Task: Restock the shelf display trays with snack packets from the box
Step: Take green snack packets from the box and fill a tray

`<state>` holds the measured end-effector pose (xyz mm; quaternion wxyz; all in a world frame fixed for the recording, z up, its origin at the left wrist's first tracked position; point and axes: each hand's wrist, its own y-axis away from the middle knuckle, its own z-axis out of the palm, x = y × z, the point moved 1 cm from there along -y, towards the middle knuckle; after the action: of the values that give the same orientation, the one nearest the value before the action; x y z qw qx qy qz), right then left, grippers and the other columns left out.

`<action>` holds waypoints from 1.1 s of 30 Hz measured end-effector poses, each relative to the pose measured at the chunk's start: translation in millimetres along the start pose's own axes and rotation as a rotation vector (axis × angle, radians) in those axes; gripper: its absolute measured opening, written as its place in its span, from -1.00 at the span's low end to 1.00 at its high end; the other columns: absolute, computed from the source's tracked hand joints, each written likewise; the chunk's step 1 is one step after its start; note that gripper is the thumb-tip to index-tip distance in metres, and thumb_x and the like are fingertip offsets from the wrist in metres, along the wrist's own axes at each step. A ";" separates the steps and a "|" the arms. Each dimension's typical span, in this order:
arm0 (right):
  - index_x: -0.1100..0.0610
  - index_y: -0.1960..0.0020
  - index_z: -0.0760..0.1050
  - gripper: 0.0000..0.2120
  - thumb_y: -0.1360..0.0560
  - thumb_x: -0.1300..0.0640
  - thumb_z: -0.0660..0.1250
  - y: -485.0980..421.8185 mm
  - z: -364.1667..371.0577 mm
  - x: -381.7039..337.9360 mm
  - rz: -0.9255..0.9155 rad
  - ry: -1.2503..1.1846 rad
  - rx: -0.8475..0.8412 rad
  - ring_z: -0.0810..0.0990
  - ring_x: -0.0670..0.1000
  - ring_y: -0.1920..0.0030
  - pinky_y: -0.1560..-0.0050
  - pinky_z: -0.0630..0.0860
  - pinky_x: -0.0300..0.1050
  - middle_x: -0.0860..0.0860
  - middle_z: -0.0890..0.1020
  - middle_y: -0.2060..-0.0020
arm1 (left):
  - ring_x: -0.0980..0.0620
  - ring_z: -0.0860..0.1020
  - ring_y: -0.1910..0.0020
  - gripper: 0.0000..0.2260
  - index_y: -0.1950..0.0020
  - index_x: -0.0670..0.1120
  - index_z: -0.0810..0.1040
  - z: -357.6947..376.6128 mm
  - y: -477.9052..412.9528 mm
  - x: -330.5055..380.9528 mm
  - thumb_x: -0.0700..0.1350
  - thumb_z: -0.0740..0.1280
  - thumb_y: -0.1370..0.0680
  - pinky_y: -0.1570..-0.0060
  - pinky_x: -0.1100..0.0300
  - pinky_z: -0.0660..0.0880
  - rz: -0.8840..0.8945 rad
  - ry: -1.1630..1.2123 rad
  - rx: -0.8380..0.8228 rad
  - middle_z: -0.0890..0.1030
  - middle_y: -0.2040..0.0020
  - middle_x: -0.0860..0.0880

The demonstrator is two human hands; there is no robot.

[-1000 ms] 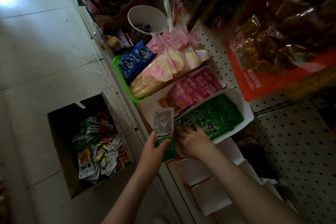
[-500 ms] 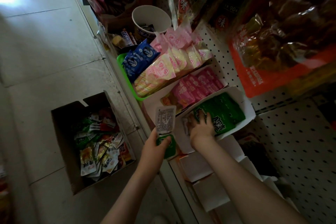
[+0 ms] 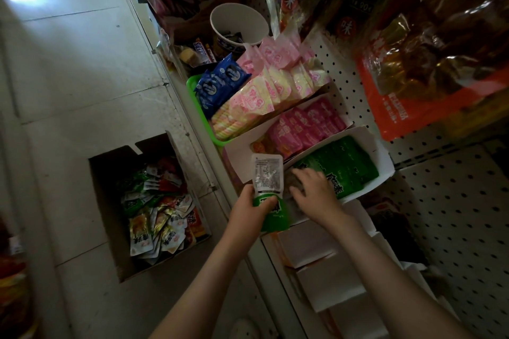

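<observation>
Left hand (image 3: 249, 209): fingers wrapped round the lower end of a small stack of green snack packets (image 3: 274, 216), at the shelf's front edge. Stack's long axis runs from the palm away from the person. The packet (image 3: 267, 173) sticking out furthest shows its silver printed back to the camera, its free end pointing toward the trays.

Right hand (image 3: 314, 190): inside the near end of the white tray (image 3: 384, 153), fingers spread and bent, tips on the front green packet of the row (image 3: 344, 165). Blurred; cannot tell whether it pinches one. The row runs along the tray's length, near-left to far-right.

Floor, left: open cardboard box (image 3: 107, 201) holding loose mixed packets (image 3: 159, 217).

Next tray (image 3: 239, 151): pink packets (image 3: 311, 124), same diagonal.
</observation>
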<state>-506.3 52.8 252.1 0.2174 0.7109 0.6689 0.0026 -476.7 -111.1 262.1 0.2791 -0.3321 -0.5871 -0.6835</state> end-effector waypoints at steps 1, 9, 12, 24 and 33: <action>0.08 -0.41 0.32 -0.56 -0.54 0.17 0.26 2.6 -3.7 -3.1 0.011 -0.175 0.053 0.31 0.08 -0.32 -0.30 0.29 -0.02 0.07 0.41 -0.31 | 0.01 0.63 0.04 -0.86 -0.04 0.07 0.44 1.5 -0.2 0.7 -0.14 0.34 -0.58 0.03 0.05 0.62 -0.004 -0.001 -0.005 0.60 -0.04 -0.03; -0.22 -0.53 -0.09 -0.11 -0.41 0.15 0.37 44.8 -18.4 -28.4 -0.235 -0.183 -0.481 -0.19 -0.11 -0.50 -0.47 0.05 0.01 -0.22 -0.15 -0.51 | -0.02 0.60 0.00 -0.76 -0.19 -0.12 0.52 18.0 -1.1 14.1 -0.24 0.10 -0.65 0.23 0.22 0.57 -0.152 0.166 -0.007 0.61 -0.03 -0.11; -0.15 -0.51 0.13 -0.24 -0.44 0.28 0.34 47.5 -23.0 -27.8 -0.211 -0.179 -0.235 0.05 -0.05 -0.49 -0.47 0.16 0.00 -0.10 0.12 -0.51 | -0.08 0.60 -0.10 -0.76 -0.24 -0.18 0.50 22.5 1.6 18.2 -0.25 0.12 -0.64 0.01 0.11 0.61 -0.123 0.205 -0.126 0.61 -0.13 -0.20; 0.08 0.10 0.57 -0.89 -0.45 0.27 0.43 32.1 -77.7 18.5 0.212 -0.722 -0.081 0.59 0.02 0.19 0.16 0.52 -0.22 0.02 0.62 0.24 | -0.01 0.59 0.04 -0.82 -0.16 -0.09 0.52 5.7 -6.0 3.6 -0.15 0.17 -0.64 0.05 0.16 0.54 -0.058 0.066 0.046 0.62 -0.01 -0.10; 0.07 -0.03 0.42 -0.75 -0.48 -0.05 0.36 -1.5 -32.4 17.4 0.387 0.166 -0.211 0.49 0.06 -0.06 -0.17 0.21 -0.03 0.00 0.52 0.08 | 0.03 0.61 0.05 -0.83 -0.12 0.04 0.54 -1.1 -9.5 -8.7 -0.16 0.22 -0.61 -0.08 0.06 0.55 -0.038 -0.070 0.002 0.64 0.06 -0.02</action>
<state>-515.4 79.3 276.0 0.2303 0.7966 0.5316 0.1727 -478.7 -110.7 249.4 0.2457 -0.3442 -0.6033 -0.6762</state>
